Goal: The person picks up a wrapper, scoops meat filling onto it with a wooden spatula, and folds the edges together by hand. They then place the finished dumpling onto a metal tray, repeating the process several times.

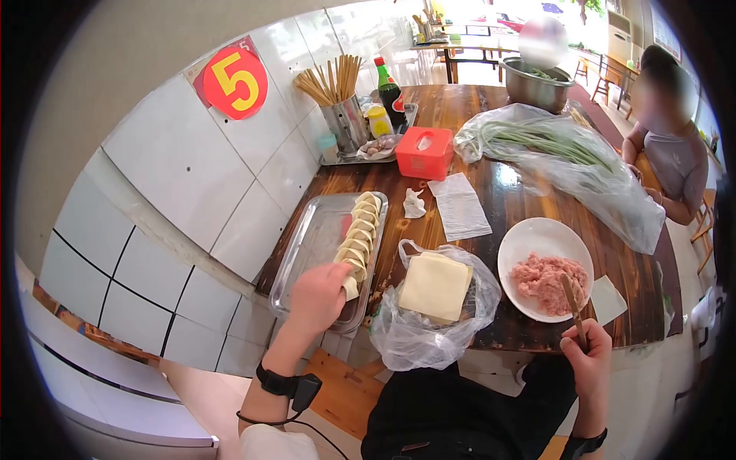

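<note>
Wall sign (235, 80): you can read a yellow "5" on a red disc
Bottle (389, 90) label: too small for you to read

The table (506, 192) holds one metal tray (307, 245), one white plate (537, 234), one red tissue box (424, 153), one steel bowl (537, 90).

Dark wood desk (506, 203), long, set against the tiled wall. On it, near to far:
- metal tray (307, 238), left edge
- plastic bag (399, 337)
- white plate (537, 230), paper square (608, 300) beside it
- paper napkin (458, 205), crumpled tissue (414, 203)
- red tissue box (424, 152)
- chopstick holder (345, 123)
- bag of green beans (583, 169)
- steel bowl (537, 88), far end
</note>
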Motion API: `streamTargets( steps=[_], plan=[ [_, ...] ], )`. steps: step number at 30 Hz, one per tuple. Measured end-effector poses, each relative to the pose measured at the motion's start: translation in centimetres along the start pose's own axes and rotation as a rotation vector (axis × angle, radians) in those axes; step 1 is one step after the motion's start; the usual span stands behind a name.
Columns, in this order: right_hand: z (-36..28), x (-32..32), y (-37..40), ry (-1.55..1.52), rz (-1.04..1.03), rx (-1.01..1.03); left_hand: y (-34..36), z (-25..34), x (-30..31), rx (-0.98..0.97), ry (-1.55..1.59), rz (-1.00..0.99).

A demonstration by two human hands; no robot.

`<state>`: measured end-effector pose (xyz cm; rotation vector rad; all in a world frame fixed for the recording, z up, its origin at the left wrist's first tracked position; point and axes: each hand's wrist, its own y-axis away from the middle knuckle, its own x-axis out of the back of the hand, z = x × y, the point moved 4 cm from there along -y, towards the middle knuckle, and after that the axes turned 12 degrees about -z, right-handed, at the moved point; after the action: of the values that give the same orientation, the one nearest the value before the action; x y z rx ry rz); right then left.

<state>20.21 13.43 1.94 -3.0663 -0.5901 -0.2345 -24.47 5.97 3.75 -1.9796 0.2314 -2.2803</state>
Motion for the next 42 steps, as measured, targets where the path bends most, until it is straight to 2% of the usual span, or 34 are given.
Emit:
streamTargets(
  steps=[4,6,10,12,13,15,16,17,18,19,20,22,24,26,28,32,33,35,39,42],
  plan=[
    [-0.2,-0.7,-0.1,0.050,-0.034,-0.018,-0.4,0.1,-0.4,0.006,-0.053,0.000],
    [-0.3,-0.8,-0.1,0.067,-0.040,-0.013,-0.3,0.1,-0.2,0.108,-0.032,0.048],
    [0.2,-0.5,-0.2,0.075,-0.066,-0.018,-0.3,0.1,-0.2,0.136,0.034,0.108],
    [0.6,-0.3,-0.2,0.082,-0.072,-0.011,-0.1,0.9,0.6,0.219,0.090,0.187],
    [0.6,0.0,-0.2,0.069,-0.032,0.031,0.0,1.9,0.9,0.217,0.090,0.185],
    [1.2,0.9,-0.2,0.135,0.049,0.110,0.6,5.3,1.8,0.074,0.021,0.371],
    [1.1,0.9,-0.2,0.137,0.047,0.107,0.4,7.4,1.6,-0.034,0.111,0.358],
    [0.5,1.3,-0.1,0.297,0.123,0.123,0.2,9.5,1.1,-0.138,0.203,0.345],
    [-0.2,1.5,0.0,0.457,0.197,0.139,-0.7,11.2,0.4,-0.233,0.187,0.283],
    [-0.5,1.7,0.0,0.462,0.192,0.138,-1.5,12.5,-0.2,-0.329,0.171,0.222],
    [-1.3,1.7,0.2,0.680,0.209,0.208,-2.1,13.0,-0.8,-0.325,0.176,0.225],
    [-2.9,1.9,0.5,1.121,0.252,0.350,-3.7,13.3,-3.1,-0.285,0.280,-0.033],
    [-3.8,1.8,0.9,1.174,0.215,0.317,-4.2,13.4,-3.1,-0.286,0.257,-0.030],
    [-4.3,1.7,1.6,1.234,0.199,0.237,-4.5,13.1,-3.3,-0.225,0.225,-0.119],
    [-4.4,1.8,1.7,1.251,0.128,0.265,-4.8,12.8,-3.1,-0.195,0.300,-0.137],
    [-5.3,2.5,1.0,1.263,0.280,0.410,-5.5,12.8,-2.0,-0.109,0.433,-0.216],
    [-5.0,2.8,1.1,1.282,0.304,0.380,-5.7,12.9,-2.1,-0.145,0.448,-0.227],
    [-3.9,2.5,0.6,1.309,0.059,0.343,-5.9,11.7,-2.2,-0.002,0.689,-0.167],
    [-5.2,2.7,0.7,1.301,0.124,0.392,-6.1,10.9,-2.1,0.029,0.663,-0.189],
    [-5.7,3.4,0.8,1.340,0.135,0.361,-5.7,11.8,-2.1,-0.027,0.595,-0.236]
  ],
)
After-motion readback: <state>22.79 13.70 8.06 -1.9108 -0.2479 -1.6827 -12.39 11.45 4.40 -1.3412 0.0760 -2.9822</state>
